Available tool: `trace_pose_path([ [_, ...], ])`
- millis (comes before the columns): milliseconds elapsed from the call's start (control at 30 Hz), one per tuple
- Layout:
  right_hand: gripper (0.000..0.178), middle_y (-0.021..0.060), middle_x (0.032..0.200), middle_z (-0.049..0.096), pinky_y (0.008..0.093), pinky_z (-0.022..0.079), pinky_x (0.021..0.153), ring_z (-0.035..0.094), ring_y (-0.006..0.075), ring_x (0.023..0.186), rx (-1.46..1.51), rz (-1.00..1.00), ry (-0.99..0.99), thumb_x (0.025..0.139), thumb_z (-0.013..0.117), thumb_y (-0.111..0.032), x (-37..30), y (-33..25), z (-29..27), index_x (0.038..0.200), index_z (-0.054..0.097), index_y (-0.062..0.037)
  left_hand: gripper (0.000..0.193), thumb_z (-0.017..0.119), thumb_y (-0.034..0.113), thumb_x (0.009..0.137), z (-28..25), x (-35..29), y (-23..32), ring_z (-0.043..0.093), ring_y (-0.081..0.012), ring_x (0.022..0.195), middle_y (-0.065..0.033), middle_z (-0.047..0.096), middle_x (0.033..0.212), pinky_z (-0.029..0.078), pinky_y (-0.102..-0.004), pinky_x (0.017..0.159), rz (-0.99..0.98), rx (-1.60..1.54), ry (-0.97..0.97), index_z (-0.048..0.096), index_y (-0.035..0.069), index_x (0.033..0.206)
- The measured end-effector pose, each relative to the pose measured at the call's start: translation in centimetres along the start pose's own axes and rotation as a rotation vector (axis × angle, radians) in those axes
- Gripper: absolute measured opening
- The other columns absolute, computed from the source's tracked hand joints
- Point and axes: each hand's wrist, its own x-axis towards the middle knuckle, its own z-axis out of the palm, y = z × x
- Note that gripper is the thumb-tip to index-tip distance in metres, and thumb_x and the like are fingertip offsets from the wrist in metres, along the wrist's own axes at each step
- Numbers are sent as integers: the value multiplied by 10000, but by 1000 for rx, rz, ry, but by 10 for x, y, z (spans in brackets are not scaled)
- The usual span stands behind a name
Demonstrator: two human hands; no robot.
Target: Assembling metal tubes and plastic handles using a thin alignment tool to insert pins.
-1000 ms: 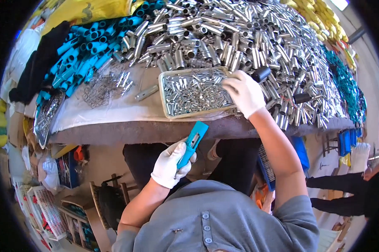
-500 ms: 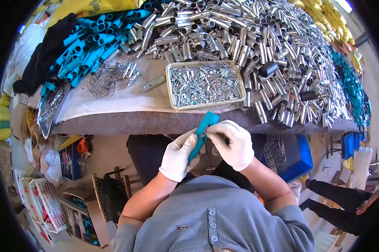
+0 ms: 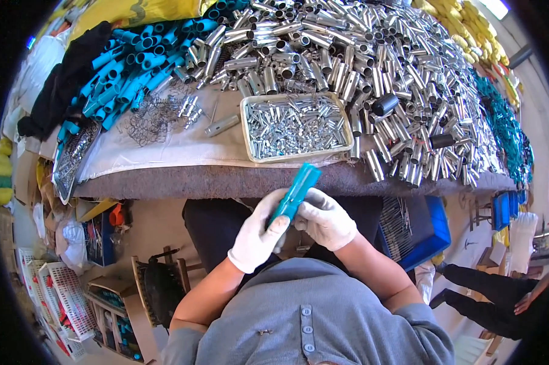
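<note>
A teal tube (image 3: 297, 191) stands tilted in front of me, its upper end leaning right toward the table edge. My white-gloved left hand (image 3: 255, 236) is closed around its lower part, the thumb lying along its front. On the tube's other side, my gloved right hand (image 3: 328, 222) has its fingers curled against it. Some right fingertips are hidden behind the tube, so anything small between them cannot be seen. Just beyond, a cream tray (image 3: 299, 157) full of small metal pins and sleeves sits near the table's front edge.
Shiny metal tubes (image 3: 402, 121) are heaped at centre and right, teal tubes (image 3: 125, 79) at back left. Wire springs (image 3: 150, 120) and a single metal tube (image 3: 222, 125) lie left of the tray. Below right stands a blue bin (image 3: 429, 234) with metal rods; another person's legs (image 3: 487, 292) show beyond.
My right hand has moved left and closer to the tube, from a pinch at its side to curled fingers against it. The tube has turned slightly in my left hand.
</note>
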Motion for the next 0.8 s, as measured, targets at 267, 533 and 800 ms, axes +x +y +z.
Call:
trace_pose_path([
  [267, 195, 61, 816, 644, 280, 505, 620, 606, 129, 661, -951, -179, 126, 888, 583, -184, 21, -63, 39, 955, 650, -14, 472, 552, 382, 913, 4, -3, -10, 453, -117, 421, -70, 480, 678, 395, -237, 376, 73, -309, 323, 250, 97, 1136],
  [533, 161, 95, 874, 598, 384, 471, 775, 598, 292, 857, -2013, -474, 197, 805, 613, -259, 97, -94, 23, 844, 668, -112, 373, 525, 315, 934, -10, 1, -1, 599, -150, 650, -85, 576, 849, 540, -295, 545, -101, -599, 433, 449, 11, 1137],
  [800, 87, 75, 884, 621, 326, 492, 707, 624, 251, 797, -1838, -822, 374, 820, 625, -153, 86, -83, 17, 890, 619, -102, 385, 483, 391, 941, -15, 3, 7, 478, -101, 521, -42, 515, 752, 405, -242, 427, -123, -578, 348, 464, 47, 1114],
])
